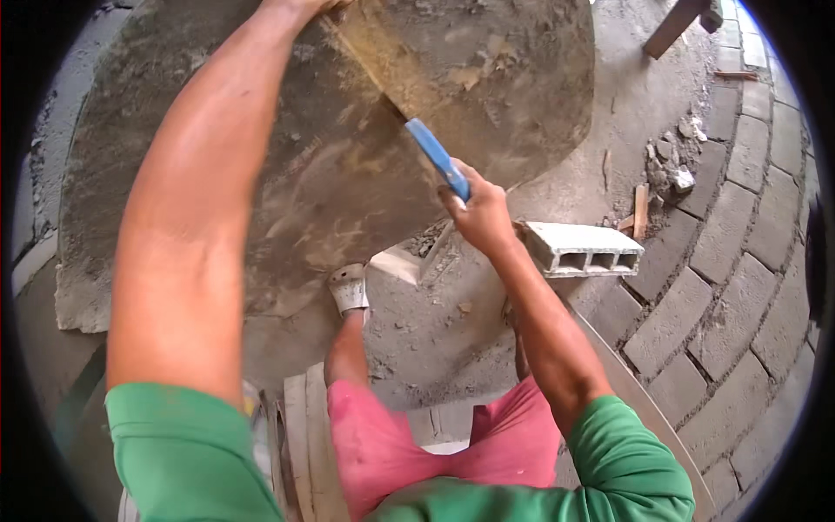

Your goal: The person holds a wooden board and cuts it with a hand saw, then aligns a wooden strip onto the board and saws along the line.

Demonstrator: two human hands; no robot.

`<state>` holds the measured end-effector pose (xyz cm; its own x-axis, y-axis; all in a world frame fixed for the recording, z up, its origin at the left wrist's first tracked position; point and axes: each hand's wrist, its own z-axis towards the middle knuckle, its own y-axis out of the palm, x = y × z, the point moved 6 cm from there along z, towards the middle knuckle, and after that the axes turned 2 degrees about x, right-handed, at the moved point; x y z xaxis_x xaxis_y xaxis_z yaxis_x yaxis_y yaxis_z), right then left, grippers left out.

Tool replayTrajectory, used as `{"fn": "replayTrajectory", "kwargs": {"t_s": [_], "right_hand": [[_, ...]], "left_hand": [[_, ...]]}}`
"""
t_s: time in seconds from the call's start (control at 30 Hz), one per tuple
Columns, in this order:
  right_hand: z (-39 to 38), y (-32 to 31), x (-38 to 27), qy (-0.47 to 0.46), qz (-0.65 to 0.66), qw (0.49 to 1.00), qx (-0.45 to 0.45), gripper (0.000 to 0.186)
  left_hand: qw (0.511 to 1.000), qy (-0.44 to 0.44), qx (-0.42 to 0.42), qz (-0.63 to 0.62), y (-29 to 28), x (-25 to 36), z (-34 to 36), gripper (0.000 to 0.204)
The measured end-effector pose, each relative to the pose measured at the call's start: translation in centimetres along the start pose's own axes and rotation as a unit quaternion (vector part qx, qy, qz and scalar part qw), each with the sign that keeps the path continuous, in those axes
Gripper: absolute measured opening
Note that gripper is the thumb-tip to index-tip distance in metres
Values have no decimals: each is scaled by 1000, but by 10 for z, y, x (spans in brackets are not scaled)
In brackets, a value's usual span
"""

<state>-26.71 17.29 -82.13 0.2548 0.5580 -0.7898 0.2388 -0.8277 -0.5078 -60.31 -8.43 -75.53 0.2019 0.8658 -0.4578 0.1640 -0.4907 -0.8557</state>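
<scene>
My right hand [480,209] is closed round the blue handle [435,155] of a long tool. From the handle a thin dark blade or bar [370,76] runs up and left. A blurred yellow-brown patch lies along it, so the tool's exact kind is unclear. My left hand [306,5] is at the top edge, close to the tool's far end. Most of its fingers are cut off by the picture's edge. Beneath the tool spreads a large, dusty grey-brown slab or board [322,187] with a rounded right side and a rough left edge.
A white-topped hollow block [584,248] stands right of the slab. Rubble [674,165] and wood scraps [641,211] lie beside rows of grey paving blocks [726,322]. My foot in a light clog [350,287] is at the slab's near edge. Pale boards [313,439] lie lower left.
</scene>
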Motion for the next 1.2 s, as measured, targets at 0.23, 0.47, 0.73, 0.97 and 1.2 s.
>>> {"fn": "replayTrajectory", "kwargs": {"t_s": [0.23, 0.47, 0.73, 0.97, 1.2], "right_hand": [[42, -24, -56, 87, -48, 990, -105, 41], [33, -47, -32, -9, -12, 999, -52, 40], [-138, -133, -1, 35, -23, 998, -55, 55], [17, -18, 28, -45, 5, 998, 32, 49], [-143, -158, -12, 72, -35, 992, -98, 52]], "left_hand": [[999, 43, 14, 9, -9, 33, -22, 67], [987, 36, 157, 11, 7, 64, -45, 113], [1000, 9, 13, 4, -4, 48, -44, 96], [999, 25, 14, -30, -2, 61, -23, 92], [1000, 5, -15, -5, -11, 40, -31, 79]]}}
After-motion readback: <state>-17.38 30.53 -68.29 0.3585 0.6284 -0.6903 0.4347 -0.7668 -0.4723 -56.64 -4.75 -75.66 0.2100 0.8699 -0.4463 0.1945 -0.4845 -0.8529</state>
